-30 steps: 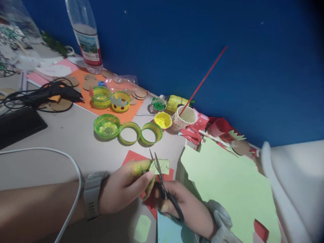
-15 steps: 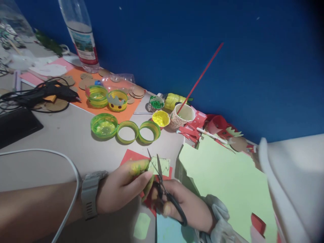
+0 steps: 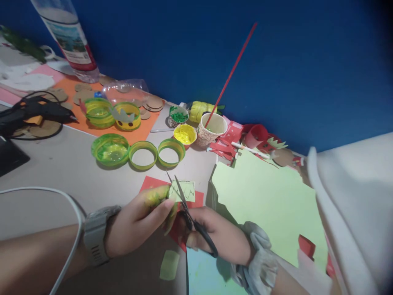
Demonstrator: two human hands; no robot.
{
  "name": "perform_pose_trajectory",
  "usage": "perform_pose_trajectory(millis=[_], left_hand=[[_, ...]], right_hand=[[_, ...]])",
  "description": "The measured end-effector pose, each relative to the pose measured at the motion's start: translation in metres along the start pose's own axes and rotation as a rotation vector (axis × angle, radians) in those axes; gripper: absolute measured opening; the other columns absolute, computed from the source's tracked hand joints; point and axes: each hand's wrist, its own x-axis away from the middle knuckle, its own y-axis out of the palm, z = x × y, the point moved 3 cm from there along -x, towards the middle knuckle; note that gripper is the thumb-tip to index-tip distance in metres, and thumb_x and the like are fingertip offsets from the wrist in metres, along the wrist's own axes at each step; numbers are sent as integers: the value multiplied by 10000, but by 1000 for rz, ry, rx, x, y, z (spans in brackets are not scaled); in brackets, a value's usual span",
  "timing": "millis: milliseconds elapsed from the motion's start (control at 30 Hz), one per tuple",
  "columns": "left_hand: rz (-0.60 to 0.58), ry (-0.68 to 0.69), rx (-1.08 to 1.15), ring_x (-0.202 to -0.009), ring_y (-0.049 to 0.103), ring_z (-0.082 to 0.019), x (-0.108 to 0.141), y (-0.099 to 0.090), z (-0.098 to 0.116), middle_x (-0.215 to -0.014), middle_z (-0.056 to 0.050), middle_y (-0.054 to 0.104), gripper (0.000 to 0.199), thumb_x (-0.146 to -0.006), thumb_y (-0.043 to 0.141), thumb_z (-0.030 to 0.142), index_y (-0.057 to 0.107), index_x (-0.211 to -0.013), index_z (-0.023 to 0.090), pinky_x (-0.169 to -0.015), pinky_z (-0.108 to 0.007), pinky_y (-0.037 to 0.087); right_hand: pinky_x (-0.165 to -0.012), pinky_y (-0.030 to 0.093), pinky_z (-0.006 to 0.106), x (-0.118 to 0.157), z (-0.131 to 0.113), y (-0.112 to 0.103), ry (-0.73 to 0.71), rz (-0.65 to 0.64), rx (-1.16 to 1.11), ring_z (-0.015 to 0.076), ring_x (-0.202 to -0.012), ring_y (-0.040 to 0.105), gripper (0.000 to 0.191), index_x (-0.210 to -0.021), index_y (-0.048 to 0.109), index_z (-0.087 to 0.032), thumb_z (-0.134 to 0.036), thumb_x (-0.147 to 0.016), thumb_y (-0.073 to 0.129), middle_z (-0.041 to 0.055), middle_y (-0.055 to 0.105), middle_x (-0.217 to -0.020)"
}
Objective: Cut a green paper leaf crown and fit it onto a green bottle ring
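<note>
Over the far edge of red paper (image 3: pixel 198 199), the left hand (image 3: pixel 135 224) is pinching a slip (image 3: pixel 189 191) by its left end; the right hand (image 3: pixel 220 237) is gripping scissors (image 3: pixel 201 232), their spread blades crossing it.

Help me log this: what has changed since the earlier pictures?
The scene shifted left in view, apparently as the camera turned. The scissors spread, then narrowed somewhat. Nothing was taken or released: the left hand still holds the zigzag-marked green paper, the right hand the scissors.

Black-handled scissors (image 3: pixel 187 214), blades parted, across pale green paper (image 3: pixel 189 193) (dark zigzag drawn)
</note>
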Motion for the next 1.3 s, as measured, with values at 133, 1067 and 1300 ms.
perform_pose_trajectory(millis=[133, 1067, 1300], left_hand=[[-32, -9, -4, -576, 528, -108, 0, 1, 0, -596, 29, 538, 404, -991, 354, 340, 498, -638, 206, -599, -200, 448], [52, 21, -74, -552, 488, -94, 0, 0, 3, -571, 36, 511, 394, -984, 374, 281, 495, -620, 193, -571, -197, 421], [-22, 22, -23, -547, 499, -85, -2, -1, 4, -563, 42, 514, 418, -991, 358, 290, 481, -603, 193, -583, -189, 423]], right_hand=[[-562, 401, 213, -1, -1, 0, 3, 13, -20, 106, -604, 481, 579, -755, 524, -145, -722, -796, 506, 6, 548, -698], [-542, 386, 199, -2, -2, 0, 7, 16, -76, 94, -578, 447, 515, -708, 531, -143, -647, -794, 589, -15, 504, -641], [-532, 353, 203, -2, 0, -1, -6, 34, -53, 88, -565, 410, 458, -705, 527, -145, -579, -796, 637, -23, 480, -635]])
